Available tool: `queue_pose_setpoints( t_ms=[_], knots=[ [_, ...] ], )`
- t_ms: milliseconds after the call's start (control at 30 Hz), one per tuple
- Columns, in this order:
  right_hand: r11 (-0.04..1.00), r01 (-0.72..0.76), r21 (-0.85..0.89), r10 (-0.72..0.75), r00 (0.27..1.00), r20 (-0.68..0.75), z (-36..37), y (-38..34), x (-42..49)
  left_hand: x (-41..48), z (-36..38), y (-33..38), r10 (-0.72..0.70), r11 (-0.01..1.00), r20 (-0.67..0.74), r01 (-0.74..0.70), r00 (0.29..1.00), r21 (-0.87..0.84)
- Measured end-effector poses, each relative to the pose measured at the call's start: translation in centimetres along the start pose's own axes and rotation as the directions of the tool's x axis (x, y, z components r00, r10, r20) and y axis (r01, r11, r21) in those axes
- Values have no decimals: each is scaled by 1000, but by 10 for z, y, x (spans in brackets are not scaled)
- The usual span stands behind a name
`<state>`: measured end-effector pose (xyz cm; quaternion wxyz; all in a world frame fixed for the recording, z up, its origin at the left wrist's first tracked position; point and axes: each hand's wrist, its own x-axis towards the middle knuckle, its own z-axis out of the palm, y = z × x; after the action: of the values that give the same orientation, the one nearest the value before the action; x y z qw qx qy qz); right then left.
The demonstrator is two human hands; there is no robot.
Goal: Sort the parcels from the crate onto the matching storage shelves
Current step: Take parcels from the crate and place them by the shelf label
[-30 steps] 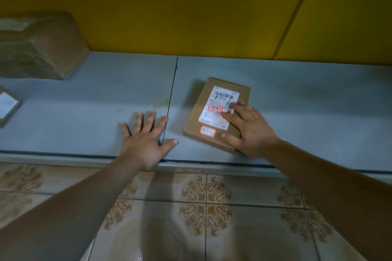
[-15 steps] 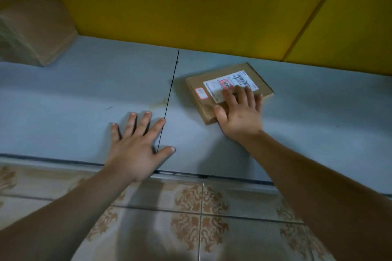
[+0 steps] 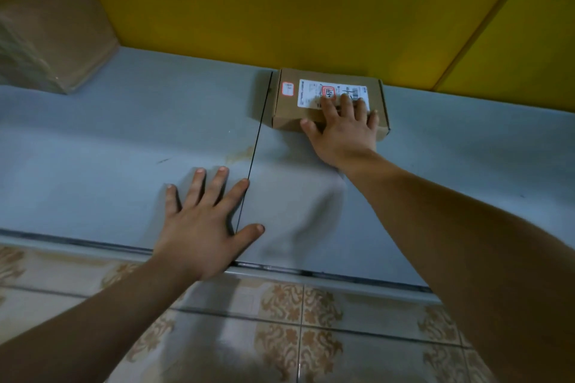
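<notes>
A flat brown cardboard parcel (image 3: 292,109) with a white shipping label and red-edged stickers lies at the back of the grey shelf (image 3: 124,140), its far edge against the yellow wall. My right hand (image 3: 343,130) lies on its near right part with straight fingers over the label and the thumb spread to the left. My left hand (image 3: 205,221) rests flat on the shelf near the front edge, fingers spread, beside the dark seam between the two shelf panels.
A large brown parcel (image 3: 53,31) wrapped in clear film stands at the far left of the shelf. The yellow wall (image 3: 311,3) closes off the back. Patterned floor tiles (image 3: 280,336) lie below the shelf's front edge.
My right hand has pushed the parcel from near the front edge back to the wall, turning it so its long side lies along the wall. My left hand has stayed flat on the shelf.
</notes>
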<state>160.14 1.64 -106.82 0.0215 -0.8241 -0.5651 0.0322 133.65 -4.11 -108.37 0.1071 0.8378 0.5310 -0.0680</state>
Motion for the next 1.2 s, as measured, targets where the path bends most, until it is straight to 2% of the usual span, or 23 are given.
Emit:
queue_pose_setpoints(
  t_ms=[633,833,933,1033,1100,1200],
  knots=[
    [999,-36,-5,36,999,1,-6,-9,29,0,-1,-2,6,1000,44,-6,999,5],
    [999,-9,36,9,1000,23,-36,-4,-16,0,-8,-2,28,999,120,-23,992,-42],
    [1000,11,-3,-11,994,107,-67,2,-62,-2,-35,-4,53,993,238,-26,970,-115],
    [999,11,-52,-1,979,202,-110,0,-109,-21,-82,-7,87,959,326,10,941,-284],
    [998,4,-62,13,964,264,-147,-12,-140,-49,-120,-10,112,929,331,19,937,-369],
    [999,-14,-31,23,946,324,-211,-42,-185,-105,-184,-14,159,921,297,-33,942,-389]
  ],
)
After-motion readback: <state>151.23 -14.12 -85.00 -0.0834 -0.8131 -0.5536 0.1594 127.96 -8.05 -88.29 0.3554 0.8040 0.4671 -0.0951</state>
